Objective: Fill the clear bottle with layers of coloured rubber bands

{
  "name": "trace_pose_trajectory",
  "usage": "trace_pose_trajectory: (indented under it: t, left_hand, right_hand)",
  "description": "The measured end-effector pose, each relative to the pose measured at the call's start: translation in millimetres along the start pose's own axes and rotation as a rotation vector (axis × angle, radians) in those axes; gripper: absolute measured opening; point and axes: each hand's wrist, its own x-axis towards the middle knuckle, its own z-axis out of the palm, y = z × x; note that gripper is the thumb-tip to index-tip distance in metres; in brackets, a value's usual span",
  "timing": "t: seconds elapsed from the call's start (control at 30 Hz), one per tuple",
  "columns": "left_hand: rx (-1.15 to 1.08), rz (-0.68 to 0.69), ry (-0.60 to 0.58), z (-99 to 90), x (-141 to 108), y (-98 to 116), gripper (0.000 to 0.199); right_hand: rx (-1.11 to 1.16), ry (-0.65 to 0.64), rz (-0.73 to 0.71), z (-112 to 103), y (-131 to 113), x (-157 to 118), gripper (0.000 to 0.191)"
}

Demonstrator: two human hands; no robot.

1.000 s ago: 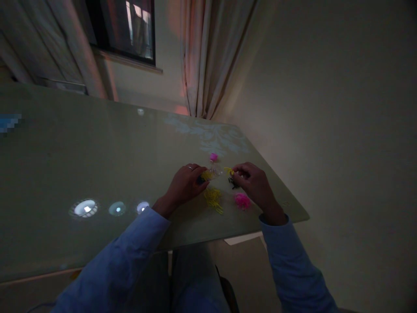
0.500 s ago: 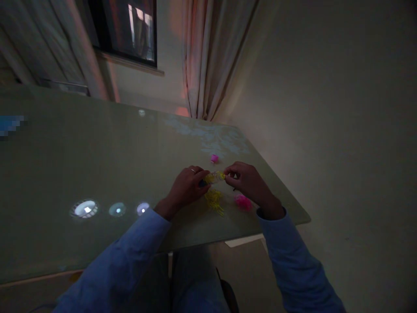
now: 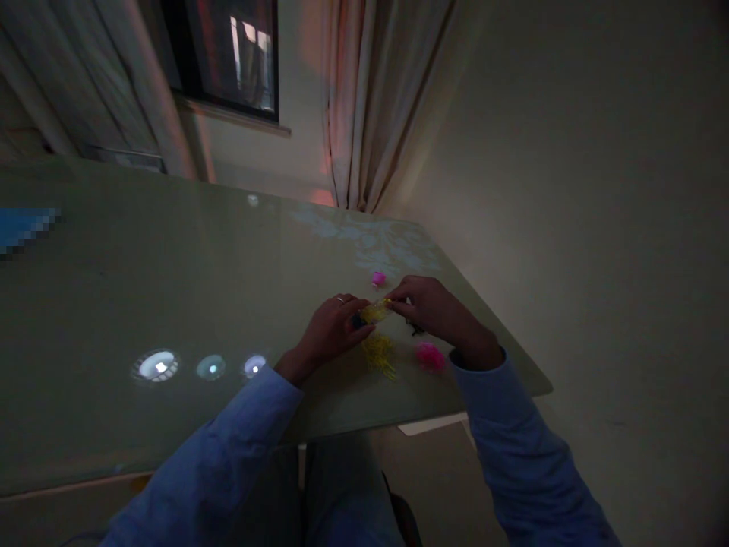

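Hands (image 3: 336, 327) (image 3: 433, 308) closer, yellow strands (image 3: 388, 302) — perhaps inside container (image 3: 374, 312)

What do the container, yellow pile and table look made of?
Container: probably clear plastic, since yellow shows through its wall; glass isn't excluded. Yellow pile: thin strands, perhaps rubber or plastic; finish too small to tell. Table: likely glass-topped, glossy, with bright round reflections.

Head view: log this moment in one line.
left hand: holds clear container; right hand: pinches yellow strands at container; table: yellow pile, pink pile
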Motion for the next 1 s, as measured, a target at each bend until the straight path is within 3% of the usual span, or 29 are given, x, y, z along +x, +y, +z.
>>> trace_pose_trajectory:
  t: [0.23, 0.43, 0.57, 0.67, 0.8, 1.0]
  left_hand:
    - [-0.063, -0.021, 0.004, -0.9, 0, 0, 0.031]
    - [-0.124, -0.06, 0.029, 0.6, -1, 0, 0.034]
    - [-0.314, -0.162, 0.045, -1.7, 2, 4, 0.036]
    - [-0.577, -0.293, 0.004, -6.2, 6, 11, 0.034]
    - [-0.963, -0.435, -0.045, -10.2, 10, 17, 0.042]
    - [-0.94, -0.443, -0.088, -8.9, 10, 15, 0.041]
  right_hand:
    - [-0.011, 0.002, -0.033, -3, -1, 0, 0.017]
    - [0.06, 0.101, 0.002, -7, -2, -9, 0.017]
    - [0.136, 0.245, 0.035, -6, -2, -19, 0.022]
    - [0.246, 0.349, 0.08, 4, -2, -29, 0.03]
    - [0.392, 0.373, 0.157, 29, 0, -43, 0.035]
    - [0.535, 0.414, 0.224, 65, -5, -50, 0.042]
